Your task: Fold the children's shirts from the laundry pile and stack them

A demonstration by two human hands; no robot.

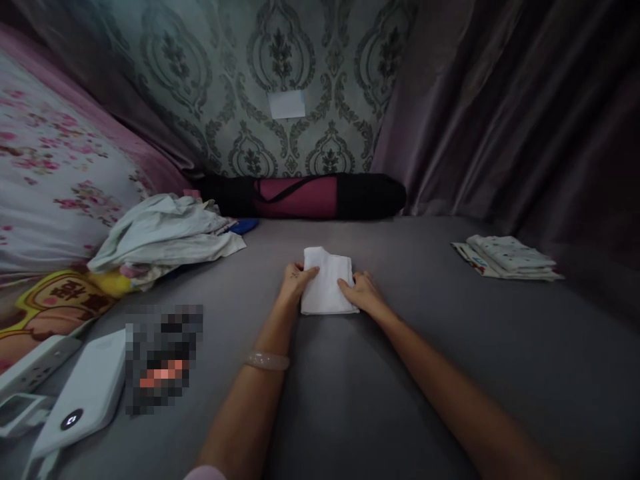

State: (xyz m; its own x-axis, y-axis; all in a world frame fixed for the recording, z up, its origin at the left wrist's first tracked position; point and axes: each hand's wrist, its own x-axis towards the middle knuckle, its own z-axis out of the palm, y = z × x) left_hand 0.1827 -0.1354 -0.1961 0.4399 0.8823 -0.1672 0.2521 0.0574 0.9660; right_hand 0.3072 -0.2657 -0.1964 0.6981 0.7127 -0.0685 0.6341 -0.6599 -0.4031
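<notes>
In the middle of the head view is a white folded cloth (pixel 327 287), a small near-square on or just above the grey sheet. My left hand (pixel 296 279) grips its left edge, thumb on top and fingers behind. On the right edge, my right hand (pixel 361 291) pinches the cloth the same way, its thumb lying on the front face. The far upper edge of the cloth is uneven, with a raised left corner. A pale bangle (pixel 267 361) circles my left wrist.
Folded cloths (pixel 513 259) lie stacked at the right. On the left are a rumpled heap of pale clothes (pixel 165 230), a white power bank (pixel 87 383), a power strip (pixel 37 367) and a blurred-out item (pixel 163 360). A black and maroon long bag (pixel 300 197) lies along the wall.
</notes>
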